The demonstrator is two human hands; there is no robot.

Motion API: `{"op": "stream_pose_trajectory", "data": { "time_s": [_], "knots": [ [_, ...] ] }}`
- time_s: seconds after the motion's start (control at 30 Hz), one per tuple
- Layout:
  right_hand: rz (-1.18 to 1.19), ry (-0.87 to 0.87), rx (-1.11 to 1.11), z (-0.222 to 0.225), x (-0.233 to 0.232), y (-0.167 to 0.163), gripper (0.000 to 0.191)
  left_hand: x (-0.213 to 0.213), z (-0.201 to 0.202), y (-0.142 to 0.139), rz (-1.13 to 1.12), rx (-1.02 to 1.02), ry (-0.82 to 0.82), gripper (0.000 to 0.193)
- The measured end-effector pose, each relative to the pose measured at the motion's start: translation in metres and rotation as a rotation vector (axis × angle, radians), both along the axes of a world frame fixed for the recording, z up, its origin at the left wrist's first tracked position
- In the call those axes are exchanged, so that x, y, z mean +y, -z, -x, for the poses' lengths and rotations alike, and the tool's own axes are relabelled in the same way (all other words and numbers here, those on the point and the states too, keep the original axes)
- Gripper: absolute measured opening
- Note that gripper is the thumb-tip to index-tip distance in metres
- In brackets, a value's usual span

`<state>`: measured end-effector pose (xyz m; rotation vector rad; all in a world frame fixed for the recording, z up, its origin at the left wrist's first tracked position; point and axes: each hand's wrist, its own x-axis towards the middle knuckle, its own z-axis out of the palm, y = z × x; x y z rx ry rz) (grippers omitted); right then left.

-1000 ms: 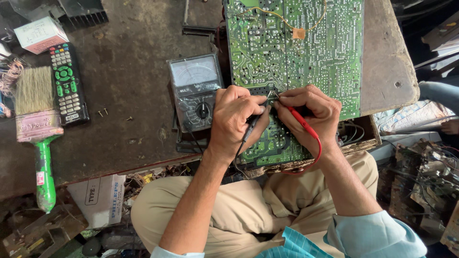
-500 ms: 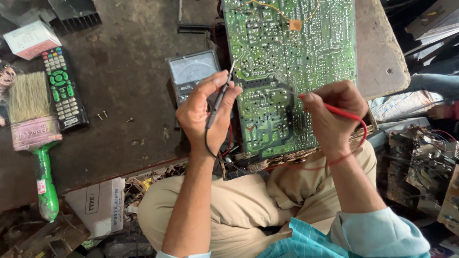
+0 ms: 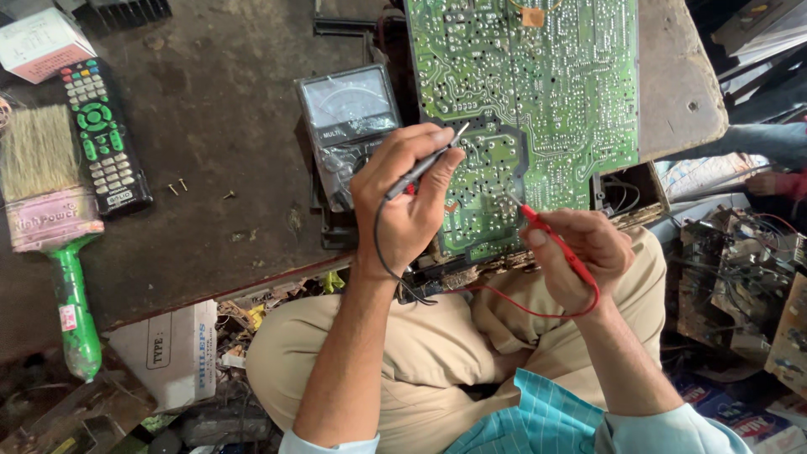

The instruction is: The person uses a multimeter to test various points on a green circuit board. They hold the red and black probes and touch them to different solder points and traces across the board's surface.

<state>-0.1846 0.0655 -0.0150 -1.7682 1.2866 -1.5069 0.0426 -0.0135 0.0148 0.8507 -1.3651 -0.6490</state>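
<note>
The green fibreglass circuit board (image 3: pixel 538 109) is glossy, dotted with shiny metal solder. The dark wooden worktop (image 3: pixel 218 143) is matt, rough. The red plastic probe (image 3: pixel 559 244) is smooth.

The left hand (image 3: pixel 408 202) pinched a black probe (image 3: pixel 424 162), its metal tip over the green circuit board (image 3: pixel 538 101). The right hand (image 3: pixel 580 256) gripped a red probe (image 3: pixel 551 235) whose tip touched the board's lower part, a red lead looping beneath the wrist. An analog multimeter (image 3: pixel 349 126) lay just beside the board on the dark counter (image 3: pixel 218 168). Farther left lay a remote control (image 3: pixel 105 134) and a green-handled paintbrush (image 3: pixel 50 227).
</note>
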Motion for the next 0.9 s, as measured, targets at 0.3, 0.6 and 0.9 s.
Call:
{"op": "stream_pose_trajectory", "data": {
  "time_s": [0.3,0.6,0.9],
  "knots": [
    [0.069,-0.011,0.215,-0.004,-0.007,-0.020,0.021,-0.004,0.001,0.003,0.041,-0.054,0.047,0.017],
    [0.055,-0.018,0.197,-0.002,-0.004,-0.018,0.018,0.002,0.004,0.001,0.052,-0.155,-0.009,0.020],
    [0.104,-0.072,0.048,0.013,-0.013,-0.007,0.019,-0.001,0.013,0.004,0.178,-0.332,-0.036,0.018]
  ]
}}
